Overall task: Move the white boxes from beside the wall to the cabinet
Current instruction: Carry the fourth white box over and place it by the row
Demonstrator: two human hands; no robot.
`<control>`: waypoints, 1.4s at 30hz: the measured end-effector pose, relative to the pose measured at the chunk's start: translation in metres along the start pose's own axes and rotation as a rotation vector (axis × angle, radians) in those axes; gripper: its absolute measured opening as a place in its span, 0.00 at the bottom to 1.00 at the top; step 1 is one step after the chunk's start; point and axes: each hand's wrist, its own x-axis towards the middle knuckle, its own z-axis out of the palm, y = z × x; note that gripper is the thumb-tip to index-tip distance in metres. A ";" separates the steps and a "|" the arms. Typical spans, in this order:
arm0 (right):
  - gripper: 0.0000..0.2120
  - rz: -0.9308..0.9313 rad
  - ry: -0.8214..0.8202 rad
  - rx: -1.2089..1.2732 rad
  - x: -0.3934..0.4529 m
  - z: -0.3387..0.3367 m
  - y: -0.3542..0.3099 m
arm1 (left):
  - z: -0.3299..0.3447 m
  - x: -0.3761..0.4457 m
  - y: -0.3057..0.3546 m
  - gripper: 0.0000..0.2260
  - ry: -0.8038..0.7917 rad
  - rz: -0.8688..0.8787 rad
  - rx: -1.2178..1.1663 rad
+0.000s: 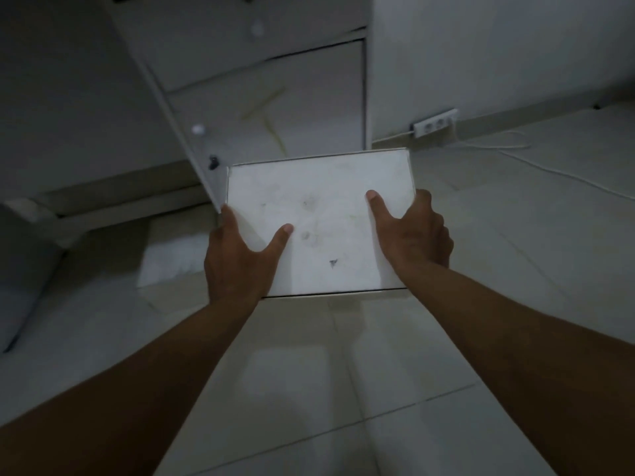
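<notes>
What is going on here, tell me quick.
A person is carrying a flat white rectangular box with both bare hands, the left hand and the right hand gripping its two sides with thumbs on top. It is held above the pale tiled floor, just in front of a white cabinet whose door stands open. The box is not yet inside.

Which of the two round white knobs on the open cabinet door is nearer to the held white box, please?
The lower round white knob, nearer the white box gripped by the left hand and right hand; the other knob sits far higher.
</notes>
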 end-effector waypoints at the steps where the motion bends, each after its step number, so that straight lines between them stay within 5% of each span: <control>1: 0.37 -0.012 -0.026 0.010 -0.008 0.008 -0.010 | -0.011 0.002 -0.012 0.47 0.017 -0.013 0.018; 8: 0.34 -0.049 -0.156 0.088 -0.080 0.098 -0.077 | -0.082 0.028 -0.126 0.48 0.076 -0.078 0.111; 24: 0.36 -0.070 -0.257 -0.074 -0.255 0.303 -0.212 | -0.225 0.104 -0.389 0.49 -0.116 -0.205 0.214; 34: 0.36 -0.026 -0.316 -0.172 -0.328 0.411 -0.237 | -0.244 0.129 -0.514 0.47 -0.196 -0.228 0.210; 42: 0.35 -0.051 -0.392 -0.246 -0.356 0.483 -0.224 | -0.210 0.122 -0.591 0.48 -0.296 -0.441 0.159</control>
